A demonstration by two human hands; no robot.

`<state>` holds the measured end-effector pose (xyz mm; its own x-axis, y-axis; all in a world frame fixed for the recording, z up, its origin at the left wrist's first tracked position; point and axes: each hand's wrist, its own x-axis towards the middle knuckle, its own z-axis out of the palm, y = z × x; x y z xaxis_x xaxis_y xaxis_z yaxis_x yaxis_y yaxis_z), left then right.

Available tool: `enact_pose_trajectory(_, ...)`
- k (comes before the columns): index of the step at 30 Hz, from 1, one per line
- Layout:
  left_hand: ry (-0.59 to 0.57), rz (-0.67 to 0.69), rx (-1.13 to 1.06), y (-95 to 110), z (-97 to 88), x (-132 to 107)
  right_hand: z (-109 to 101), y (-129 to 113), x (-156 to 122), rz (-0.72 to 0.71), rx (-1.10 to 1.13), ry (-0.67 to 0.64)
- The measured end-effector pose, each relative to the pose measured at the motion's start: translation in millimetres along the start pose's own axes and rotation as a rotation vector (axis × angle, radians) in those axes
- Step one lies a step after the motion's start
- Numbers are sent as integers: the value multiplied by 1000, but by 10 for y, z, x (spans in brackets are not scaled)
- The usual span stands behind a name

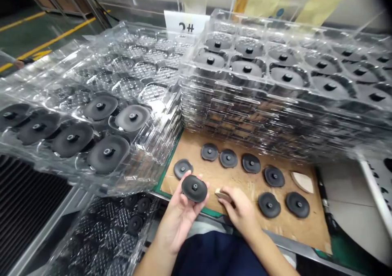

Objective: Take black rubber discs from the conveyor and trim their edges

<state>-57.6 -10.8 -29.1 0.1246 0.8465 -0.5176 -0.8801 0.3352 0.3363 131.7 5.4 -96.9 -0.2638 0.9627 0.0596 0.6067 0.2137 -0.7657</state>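
Note:
A black oval disc [194,188] with a small raised stud in its middle is held by its edges in my left hand [180,217], stud side up. Just to the right, my right hand [241,210] pinches a small tan pad [223,195] between thumb and fingers. The pad is apart from the disc, and part of it is hidden by the fingers. Several similar discs [251,162] lie on the brown cardboard [211,204] beyond and to the right of my hands. A pale, wedge-shaped piece [302,182] rests near the cardboard's right end.
Stacked clear plastic trays rise behind the cardboard; the top tray [228,78] holds several black discs. Another tray stack [143,153] stands at left, partly filled with discs. Below it sits a lower tray [107,231]. A white "2#" sign [186,23] stands at the back.

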Motion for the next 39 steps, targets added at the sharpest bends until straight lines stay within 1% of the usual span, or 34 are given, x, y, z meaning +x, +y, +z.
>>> enact_pose_trajectory(2,9,9,-1,-1,10,42,-112,-48,77,-15,20,-33)
enact_pose_trajectory(4,21,11,7,-11,38,89,-269,-150,194,-10,38,-50)
enact_pose_trajectory(6,34,6,26,-41,85,136,-432,-333,312,9,56,-48)
enact_pose_trajectory(8,52,8,67,-90,151,174,-554,-580,399,17,84,-7)
enact_pose_trajectory(10,57,-19,130,-138,228,197,-610,-831,442,-39,111,66)
enact_pose_trajectory(12,44,-78,199,-162,300,204,-621,-1020,449,-162,106,99)
enact_pose_trajectory(14,46,-113,249,-162,358,201,-635,-1116,445,-235,112,21)
enact_pose_trajectory(16,71,-112,273,-160,404,192,-672,-1136,453,-247,115,-82)
enact_pose_trajectory(17,76,-114,284,-165,425,187,-696,-1131,461,-249,97,-93)
enact_pose_trajectory(21,38,-136,330,-198,491,153,-761,-1106,417,-293,-9,94)
enact_pose_trajectory(23,40,-121,335,-196,503,128,-776,-1103,337,-349,23,98)
enact_pose_trajectory(25,42,-107,348,-192,509,102,-788,-1105,275,-378,71,63)
enact_pose_trajectory(27,-2,-96,370,-204,520,78,-803,-1119,269,-356,70,76)
enact_pose_trajectory(30,-82,-83,382,-232,541,45,-847,-1146,302,-335,37,135)
enact_pose_trajectory(31,-97,-70,378,-234,543,36,-872,-1145,296,-346,45,126)
enact_pose_trajectory(34,-90,-49,370,-222,532,13,-970,-1078,194,-388,77,-2)
enact_pose_trajectory(35,-86,-52,369,-220,528,8,-1001,-1041,147,-376,66,-25)
enact_pose_trajectory(36,-83,-58,366,-223,529,6,-1027,-1006,101,-346,39,-20)
enact_pose_trajectory(37,-80,-60,362,-231,534,4,-1045,-980,62,-306,3,11)
enact_pose_trajectory(39,-80,-49,351,-258,559,2,-1055,-966,10,-241,-66,121)
